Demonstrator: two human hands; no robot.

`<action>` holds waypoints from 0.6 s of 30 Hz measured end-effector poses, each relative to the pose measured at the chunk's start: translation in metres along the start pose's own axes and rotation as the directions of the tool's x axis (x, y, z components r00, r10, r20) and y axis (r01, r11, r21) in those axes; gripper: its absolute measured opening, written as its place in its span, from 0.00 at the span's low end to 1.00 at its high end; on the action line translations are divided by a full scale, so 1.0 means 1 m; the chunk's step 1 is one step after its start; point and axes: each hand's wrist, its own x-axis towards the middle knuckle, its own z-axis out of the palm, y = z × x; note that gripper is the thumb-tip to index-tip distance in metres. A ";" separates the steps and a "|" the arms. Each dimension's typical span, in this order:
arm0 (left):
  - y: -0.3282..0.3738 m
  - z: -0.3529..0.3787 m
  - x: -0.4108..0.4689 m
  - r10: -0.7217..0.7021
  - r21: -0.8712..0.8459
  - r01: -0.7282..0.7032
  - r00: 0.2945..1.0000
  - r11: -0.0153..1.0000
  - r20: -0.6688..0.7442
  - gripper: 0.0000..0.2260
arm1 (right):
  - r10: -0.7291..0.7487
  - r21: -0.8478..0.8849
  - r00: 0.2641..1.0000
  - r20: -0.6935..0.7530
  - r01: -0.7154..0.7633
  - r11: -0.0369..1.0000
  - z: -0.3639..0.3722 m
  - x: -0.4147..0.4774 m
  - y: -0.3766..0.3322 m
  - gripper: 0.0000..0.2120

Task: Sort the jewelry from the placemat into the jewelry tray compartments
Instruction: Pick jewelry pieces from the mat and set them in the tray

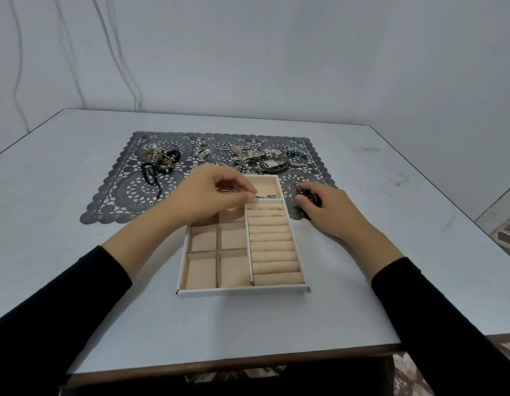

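One tray [242,290] in the middle of the table [76,252], cream and soft inside, white round the rim. Has small square boxes down its left side. Has a row of soft rolls down its right side, with two thin rings [274,208] tucked in the far rolls. Has one wider box at its far right corner, with a few small shiny bits [266,196] by the near wall.

Over the tray's far left boxes, the left hand [216,195], fingers bent, pinching a small shiny piece [225,191]. Just right of the tray, the right hand [331,210], fingers curled round a dark thing [311,198], too dim to name.

Behind the tray, a dark lacy placemat [139,190]. Straight behind the tray, a silvery pile [248,161] with a watch [272,164], pearls [272,152] and a blue bead [296,150]. Behind and left of the tray, a smaller heap [161,158] with black bands.
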 end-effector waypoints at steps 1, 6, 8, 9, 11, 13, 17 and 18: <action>0.000 -0.004 0.001 0.002 -0.022 -0.003 0.998 1.000 -0.060 0.03 | 0.009 0.025 1.000 -0.021 -0.008 1.000 0.000 0.002 -0.001 0.16; -0.019 -0.029 0.015 -0.049 -0.067 0.032 0.961 0.997 -0.272 0.03 | -0.031 0.066 0.993 -0.112 0.039 0.997 0.001 0.020 -0.007 0.12; -0.031 -0.038 0.025 -0.092 -0.068 0.074 0.945 0.995 -0.313 0.04 | -0.042 0.104 0.989 -0.140 0.057 0.993 0.002 0.032 -0.011 0.10; -0.037 -0.043 0.030 -0.104 -0.027 0.101 0.939 0.995 -0.326 0.04 | -0.046 0.121 0.987 -0.152 0.065 0.991 0.003 0.038 -0.012 0.09; -0.051 -0.053 0.041 -0.122 0.093 0.164 0.929 0.982 -0.350 0.05 | -0.052 0.140 0.985 -0.163 0.075 0.987 0.004 0.052 -0.015 0.08; -0.064 -0.063 0.052 -0.143 0.164 0.214 0.920 0.963 -0.365 0.07 | -0.057 0.158 0.985 -0.164 0.083 0.984 0.006 0.067 -0.018 0.07; -0.082 -0.076 0.072 -0.143 0.219 0.235 0.919 0.947 -0.368 0.07 | -0.078 0.191 0.983 -0.164 0.109 0.975 0.013 0.098 -0.026 0.06; -0.085 -0.079 0.077 -0.138 0.239 0.236 0.921 0.942 -0.364 0.08 | -0.084 0.199 0.984 -0.158 0.115 0.973 0.015 0.106 -0.027 0.06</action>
